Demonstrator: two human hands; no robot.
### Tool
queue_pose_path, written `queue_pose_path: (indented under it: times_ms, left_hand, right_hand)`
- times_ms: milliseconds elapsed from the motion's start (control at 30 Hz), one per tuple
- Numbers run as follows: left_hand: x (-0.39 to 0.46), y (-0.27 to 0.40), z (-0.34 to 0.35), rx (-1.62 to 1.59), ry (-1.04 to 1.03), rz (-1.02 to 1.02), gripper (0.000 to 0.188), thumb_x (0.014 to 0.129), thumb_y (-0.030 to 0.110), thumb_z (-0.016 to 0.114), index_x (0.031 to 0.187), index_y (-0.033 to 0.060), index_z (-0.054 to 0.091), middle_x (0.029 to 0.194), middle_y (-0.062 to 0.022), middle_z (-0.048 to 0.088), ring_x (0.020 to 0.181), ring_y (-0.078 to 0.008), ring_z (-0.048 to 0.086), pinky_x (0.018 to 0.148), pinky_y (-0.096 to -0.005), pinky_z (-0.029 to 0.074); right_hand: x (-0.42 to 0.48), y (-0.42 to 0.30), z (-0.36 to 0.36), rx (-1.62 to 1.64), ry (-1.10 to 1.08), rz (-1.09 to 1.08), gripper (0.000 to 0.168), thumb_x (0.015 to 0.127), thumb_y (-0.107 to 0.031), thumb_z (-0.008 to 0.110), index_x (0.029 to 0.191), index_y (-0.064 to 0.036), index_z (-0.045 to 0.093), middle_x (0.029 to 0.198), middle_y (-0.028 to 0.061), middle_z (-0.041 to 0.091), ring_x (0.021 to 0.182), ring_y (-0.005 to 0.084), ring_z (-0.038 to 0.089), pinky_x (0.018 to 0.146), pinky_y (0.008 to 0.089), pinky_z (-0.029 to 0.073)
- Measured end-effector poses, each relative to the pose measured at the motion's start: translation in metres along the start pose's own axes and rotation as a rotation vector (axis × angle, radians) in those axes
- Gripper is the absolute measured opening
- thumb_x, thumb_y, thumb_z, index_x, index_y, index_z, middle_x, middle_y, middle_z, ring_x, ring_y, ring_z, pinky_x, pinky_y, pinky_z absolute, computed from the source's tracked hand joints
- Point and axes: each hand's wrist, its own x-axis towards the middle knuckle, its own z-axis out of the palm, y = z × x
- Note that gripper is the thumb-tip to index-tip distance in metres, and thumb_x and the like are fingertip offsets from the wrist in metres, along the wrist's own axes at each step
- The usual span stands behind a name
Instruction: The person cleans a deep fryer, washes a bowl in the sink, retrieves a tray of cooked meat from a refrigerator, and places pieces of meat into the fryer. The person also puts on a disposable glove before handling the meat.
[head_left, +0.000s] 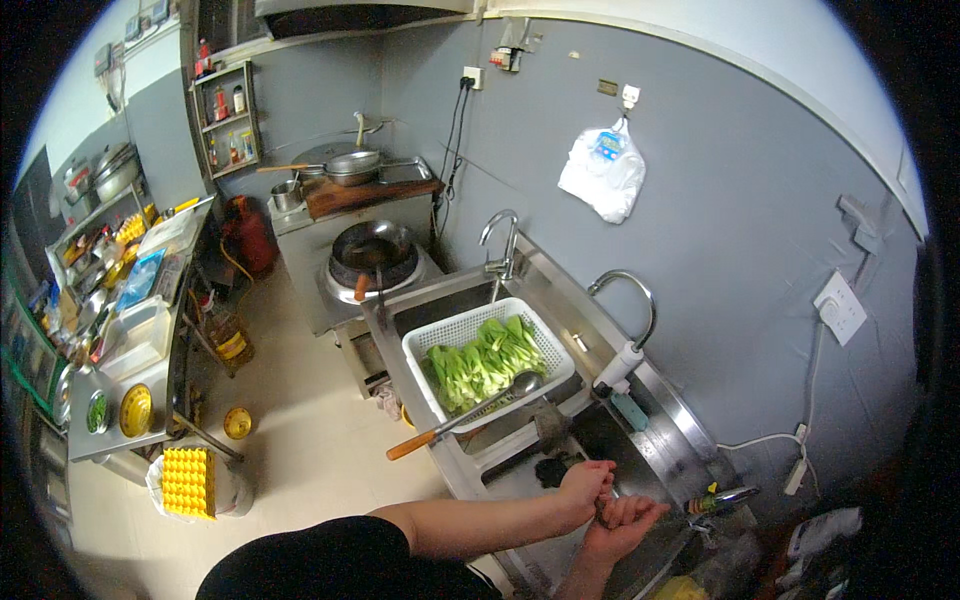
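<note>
Both of my hands are close together over the lower basin of a steel double sink. My left hand (589, 487) has curled fingers beside a small, narrow thing too hidden to name. My right hand (621, 523) is just below it, fingers bent around part of something dark. A dark scrubber-like thing (553, 471) lies by my left wrist. Leafy green vegetables (480, 360) fill a white plastic basket (564, 352) in the upper basin, under a running faucet (504, 244). A ladle with a wooden handle (412, 445) rests across the basket's rim.
A second curved faucet (646, 300) and a teal sponge-like thing (628, 412) are at the wall side of the sink. A wok (373, 255) sits on the stove beyond. On the left is a long steel table (112, 442), with yellow egg trays (187, 482) below its near end.
</note>
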Motion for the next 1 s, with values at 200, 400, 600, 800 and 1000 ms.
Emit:
queue_pose_path:
  times_ms: [200, 400, 600, 800, 1000]
  left_hand:
    - [-0.039, 0.014, 0.038, 0.617, -0.322, 0.391, 0.015, 0.085, 0.021, 0.051, 0.082, 0.0057, 0.053, 0.067, -0.0057, 0.048, 0.059, -0.016, 0.045, 0.053, -0.0292, 0.038]
    - [-0.025, -0.037, 0.015, 1.3, -0.656, 1.482, 0.021, 0.081, 0.027, 0.053, 0.071, 0.0088, 0.055, 0.072, -0.0143, 0.047, 0.071, -0.0278, 0.044, 0.064, -0.034, 0.037]
    - [-0.03, -0.054, 0.01, 2.188, -1.557, 1.11, 0.018, 0.076, 0.026, 0.056, 0.084, 0.0107, 0.051, 0.084, -0.013, 0.046, 0.079, -0.0268, 0.045, 0.069, -0.036, 0.036]
    - [-0.032, -0.059, -0.01, 2.18, -1.683, 1.013, 0.017, 0.07, 0.021, 0.058, 0.083, 0.0104, 0.056, 0.081, -0.012, 0.052, 0.073, -0.027, 0.051, 0.065, -0.0391, 0.041]
    - [0.043, -0.11, -0.062, 2.008, -1.956, 1.05, 0.014, 0.067, 0.018, 0.056, 0.069, 0.0056, 0.062, 0.069, -0.0138, 0.06, 0.063, -0.0331, 0.058, 0.056, -0.0451, 0.045]
  right_hand:
    - [0.047, -0.013, -0.048, -0.04, 0.306, 0.206, 0.044, 0.092, -0.042, 0.036, 0.057, -0.016, 0.033, 0.043, -0.0038, 0.024, 0.036, 0.0085, 0.021, 0.034, 0.025, 0.022]
    - [0.055, -0.002, -0.054, -0.173, 0.445, 0.462, 0.044, 0.091, -0.04, 0.04, 0.055, -0.017, 0.031, 0.044, -0.0041, 0.025, 0.036, 0.0089, 0.021, 0.034, 0.0261, 0.02]
    - [0.051, -0.041, -0.016, -0.651, 0.025, 1.001, 0.043, 0.089, -0.039, 0.045, 0.054, -0.017, 0.031, 0.044, -0.0056, 0.023, 0.036, 0.008, 0.019, 0.033, 0.0247, 0.015]
    - [0.063, -0.027, -0.066, -0.904, 0.0, 0.989, 0.042, 0.087, -0.042, 0.047, 0.056, -0.016, 0.033, 0.044, -0.0032, 0.022, 0.036, 0.0106, 0.018, 0.035, 0.0262, 0.014]
    - [0.06, -0.01, -0.088, -0.995, 0.148, 0.903, 0.039, 0.088, -0.04, 0.047, 0.063, -0.011, 0.039, 0.048, 0.0004, 0.033, 0.04, 0.0143, 0.031, 0.036, 0.0284, 0.025]
